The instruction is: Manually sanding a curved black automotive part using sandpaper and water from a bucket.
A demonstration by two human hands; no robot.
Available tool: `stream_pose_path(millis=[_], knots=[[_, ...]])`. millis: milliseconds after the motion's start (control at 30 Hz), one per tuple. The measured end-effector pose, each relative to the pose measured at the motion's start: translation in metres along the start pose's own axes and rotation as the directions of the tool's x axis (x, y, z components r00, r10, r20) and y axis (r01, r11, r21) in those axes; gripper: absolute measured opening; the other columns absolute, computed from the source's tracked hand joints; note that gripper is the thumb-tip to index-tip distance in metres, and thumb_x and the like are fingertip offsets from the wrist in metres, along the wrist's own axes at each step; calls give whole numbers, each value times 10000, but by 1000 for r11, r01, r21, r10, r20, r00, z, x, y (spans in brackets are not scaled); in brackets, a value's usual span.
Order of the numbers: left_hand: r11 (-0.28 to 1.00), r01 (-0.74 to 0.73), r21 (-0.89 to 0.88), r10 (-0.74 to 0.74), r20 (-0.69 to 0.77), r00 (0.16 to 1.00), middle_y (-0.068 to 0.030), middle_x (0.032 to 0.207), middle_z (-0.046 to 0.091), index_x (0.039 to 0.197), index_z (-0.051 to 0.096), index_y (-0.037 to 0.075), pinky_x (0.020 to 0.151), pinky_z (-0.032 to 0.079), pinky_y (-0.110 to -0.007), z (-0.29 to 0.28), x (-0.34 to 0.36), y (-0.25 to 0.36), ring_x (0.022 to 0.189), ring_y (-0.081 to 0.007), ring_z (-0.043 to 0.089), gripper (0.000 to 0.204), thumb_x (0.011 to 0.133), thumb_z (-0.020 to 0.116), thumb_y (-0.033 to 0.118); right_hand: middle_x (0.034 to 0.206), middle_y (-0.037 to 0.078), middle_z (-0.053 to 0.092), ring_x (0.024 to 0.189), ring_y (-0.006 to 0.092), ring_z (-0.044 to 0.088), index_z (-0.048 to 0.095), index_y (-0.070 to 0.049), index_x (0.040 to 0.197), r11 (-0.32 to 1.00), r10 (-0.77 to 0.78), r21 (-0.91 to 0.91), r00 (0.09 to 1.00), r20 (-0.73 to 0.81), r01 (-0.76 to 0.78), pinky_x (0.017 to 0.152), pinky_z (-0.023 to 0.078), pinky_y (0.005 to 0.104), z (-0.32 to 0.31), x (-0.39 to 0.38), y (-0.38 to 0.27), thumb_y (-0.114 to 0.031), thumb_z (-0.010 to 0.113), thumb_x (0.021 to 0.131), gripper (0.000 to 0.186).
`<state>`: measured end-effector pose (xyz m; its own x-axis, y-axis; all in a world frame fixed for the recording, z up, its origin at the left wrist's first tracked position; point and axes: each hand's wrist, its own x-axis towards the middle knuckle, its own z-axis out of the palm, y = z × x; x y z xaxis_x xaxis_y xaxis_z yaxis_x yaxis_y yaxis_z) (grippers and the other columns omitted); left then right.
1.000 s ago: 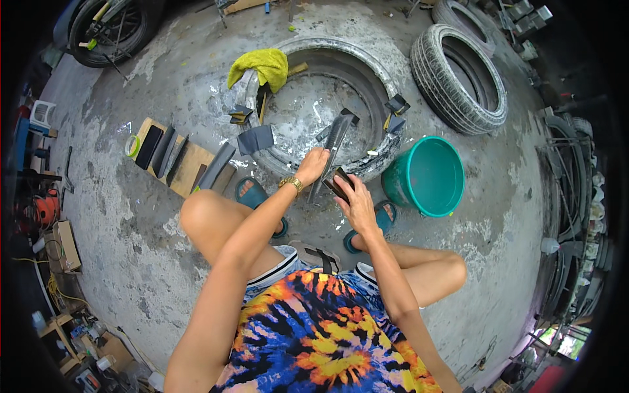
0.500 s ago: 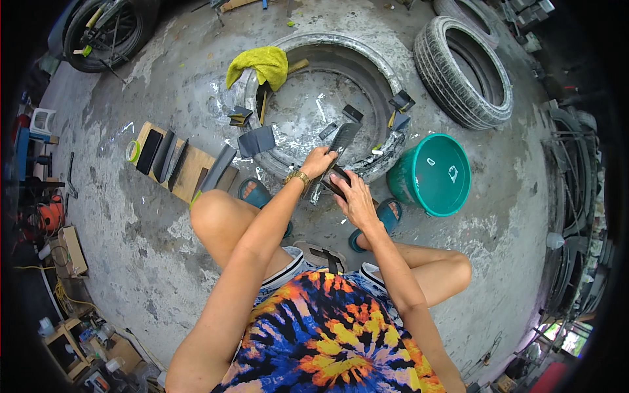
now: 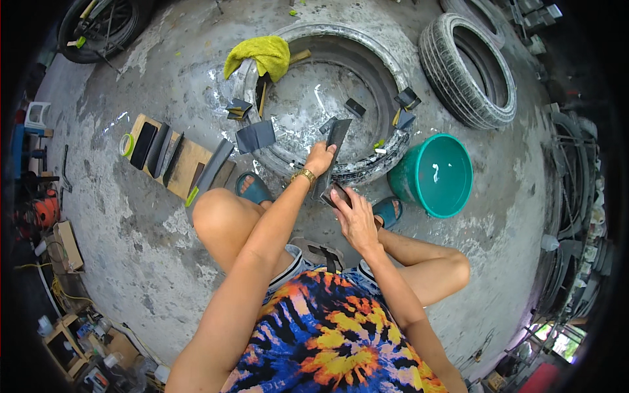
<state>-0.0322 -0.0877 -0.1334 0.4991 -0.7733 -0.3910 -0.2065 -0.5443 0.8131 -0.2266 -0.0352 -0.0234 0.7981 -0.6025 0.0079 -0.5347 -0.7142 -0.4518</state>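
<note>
Head view: left hand point(image 3: 320, 158) closed on a dark strip point(image 3: 338, 133), gripping about mid-length. Strip slants up and a little right past the fingers, near end down toward right hand point(image 3: 357, 219). Right hand curled around a small dark block point(image 3: 330, 198), held at the strip's near end; looks like contact, but fingers hide the exact spot.

Changed over the last second: strip was more tilted to the right, now stands steeper in view; right hand with block has slid closer to the body. So the block now meets the near end only, and the length past left hand is uncovered. Grips same on both sides.

Around: tire point(image 3: 367, 170) lies flat just beyond both hands, far part of strip over its near rim. Loose pad point(image 3: 355, 107) inside it, beyond left hand. Dark sheet point(image 3: 255, 136) on rim, left of left hand; yellow cloth point(image 3: 259, 56) farther off, same side. Board point(image 3: 182, 171) with more dark strips well left of left hand. Green bucket point(image 3: 400, 177) right of right hand, near.
</note>
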Motion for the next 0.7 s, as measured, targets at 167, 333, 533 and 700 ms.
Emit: stream_pose_path(millis=[167,333,533,700], knots=[[997,39,-72,-29,136,990,-308,1041,631,1062,612,-60,902,456,-468,0,8,-4,1046,-455,587,397,932,534,306,1283,176,507,1063,349,526,540,-203,1316,998,59,8,997,-49,-59,870,423,459,4,31,12,-174,653,848,482],[998,-1,-70,5,63,998,-312,1050,627,1075,606,-65,903,452,-479,5,4,1,1050,-455,585,384,931,541,285,1260,180,529,1073,353,529,545,-208,1314,999,37,28,998,-43,-36,871,427,450,3,11,1,-143,658,844,488],[998,-8,-62,8,12,1000,-333,1024,618,1054,610,-69,907,453,-484,5,4,-11,1042,-470,576,377,934,539,282,1239,178,541,1049,371,536,520,-197,1348,1000,2,0,1000,-23,-2,879,425,450,1,-1,-14,-109,667,835,541],[993,56,-102,-50,55,997,-329,1035,619,1035,610,-67,913,449,-493,2,1,2,1044,-478,573,373,940,530,284,1281,185,512,1070,355,523,498,-190,1353,990,119,-73,993,-24,-121,866,427,452,5,40,-1,-176,624,874,496]])
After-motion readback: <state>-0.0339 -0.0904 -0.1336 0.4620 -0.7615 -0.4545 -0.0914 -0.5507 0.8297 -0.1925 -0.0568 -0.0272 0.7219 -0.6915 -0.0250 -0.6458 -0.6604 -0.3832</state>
